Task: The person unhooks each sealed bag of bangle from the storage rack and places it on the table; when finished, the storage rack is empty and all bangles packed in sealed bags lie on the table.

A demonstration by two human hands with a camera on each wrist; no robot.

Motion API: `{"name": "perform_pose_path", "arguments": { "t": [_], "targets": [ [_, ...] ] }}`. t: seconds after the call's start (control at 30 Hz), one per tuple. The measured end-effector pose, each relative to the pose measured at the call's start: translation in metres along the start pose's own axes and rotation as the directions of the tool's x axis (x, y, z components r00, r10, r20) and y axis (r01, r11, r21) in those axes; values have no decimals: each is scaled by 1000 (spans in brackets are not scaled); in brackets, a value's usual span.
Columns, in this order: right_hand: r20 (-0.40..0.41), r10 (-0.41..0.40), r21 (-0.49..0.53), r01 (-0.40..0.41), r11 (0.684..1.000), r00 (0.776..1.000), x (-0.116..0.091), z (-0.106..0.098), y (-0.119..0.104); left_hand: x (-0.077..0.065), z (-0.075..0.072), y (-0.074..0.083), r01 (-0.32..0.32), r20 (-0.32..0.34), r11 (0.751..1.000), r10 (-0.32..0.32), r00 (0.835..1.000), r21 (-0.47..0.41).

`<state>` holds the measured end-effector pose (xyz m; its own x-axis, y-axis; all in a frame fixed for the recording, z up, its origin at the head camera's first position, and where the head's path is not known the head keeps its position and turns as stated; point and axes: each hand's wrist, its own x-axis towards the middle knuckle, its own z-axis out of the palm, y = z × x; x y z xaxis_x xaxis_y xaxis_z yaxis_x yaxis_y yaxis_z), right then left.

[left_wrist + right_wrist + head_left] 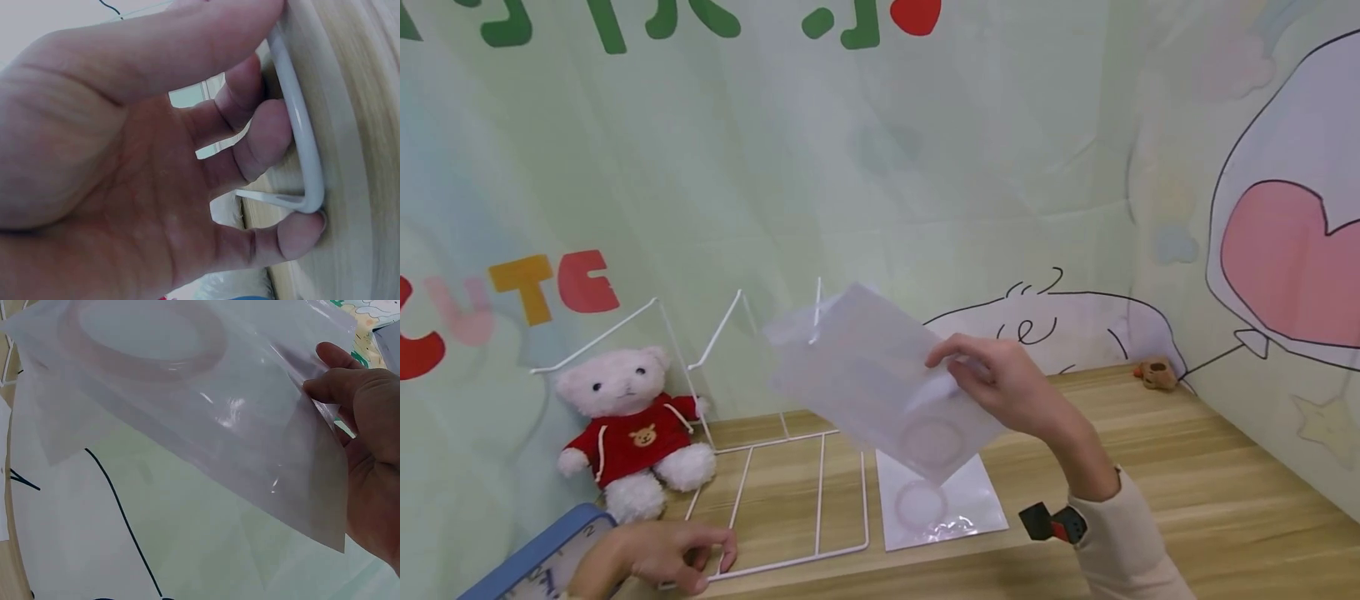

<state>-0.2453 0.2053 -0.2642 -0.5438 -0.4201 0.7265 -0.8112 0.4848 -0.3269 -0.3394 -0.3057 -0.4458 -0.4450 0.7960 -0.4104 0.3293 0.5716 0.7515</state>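
My left hand (pixel 662 554) holds the near left corner of a white wire rack (pixel 820 492). In the left wrist view, the thumb and fingers lie about its bent white wire (pixel 300 119). My right hand (pixel 1015 387) pinches the edge of a translucent plastic bag (pixel 865 375) between thumb and fingers. Raised and tilted, this bag overlaps the rack's right end in the head view. A faint pinkish ring (pixel 150 372) shows on it in the right wrist view. Below, a similar bag (pixel 973 496) with a ring mark lies flat on the table, right of the rack.
A white teddy bear (pixel 640 437) in a red sweater sits behind the rack's left end. At the lower left stands a blue-framed clock (pixel 546 546). A small brown figure (pixel 1156 374) is in the far right corner. Printed cloth walls (pixel 1000 167) border the wooden table (pixel 1112 467).
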Motion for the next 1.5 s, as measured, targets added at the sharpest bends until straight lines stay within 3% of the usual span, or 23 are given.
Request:
{"name": "perform_pose_path", "arguments": {
  "t": [0.2, 0.4, 0.5, 0.63, 0.73, 0.87, 0.97, 1.17, 1.5],
  "targets": [
    [1, 2, 26, -2, 1000, 1000, -1, -2, -1, 5, -7, -18, 24, 27, 999, -25, 999, 22],
    [-31, -6, 33, 7, 999, 1000, -2, -8, 2, 6, -9, -16, 27, 11, 998, -28, 1000, 62],
    [-60, -6, 44, 9, 999, 998, -4, -13, 6, 1, -5, 5, 39, 16, 998, -40, 999, 52],
    [-123, 6, 47, -1, 999, 992, -8, -23, 10, -6, 3, 40, 7, 4, 998, -7, 1000, 55],
    [-159, 26, 66, -15, 998, 987, -12, -32, 14, -6, 4, 48, -12, -8, 995, 13, 1000, 101],
    [-196, 67, 96, -49, 994, 978, -18, -43, 20, -4, 2, 36, -58, 15, 988, 56, 998, 143],
    [-232, 109, 99, -88, 991, 966, -23, -50, 25, -2, 1, 26, -77, 30, 992, 75, 997, 98],
    [-239, 178, 95, -160, 983, 955, -30, -58, 37, 1, -2, 11, -56, 28, 995, 54, 998, 83],
    [-160, 305, -30, -313, 949, 939, -43, -66, 60, 0, 0, 16, -55, 13, 993, 54, 998, 105]
  ]
}}
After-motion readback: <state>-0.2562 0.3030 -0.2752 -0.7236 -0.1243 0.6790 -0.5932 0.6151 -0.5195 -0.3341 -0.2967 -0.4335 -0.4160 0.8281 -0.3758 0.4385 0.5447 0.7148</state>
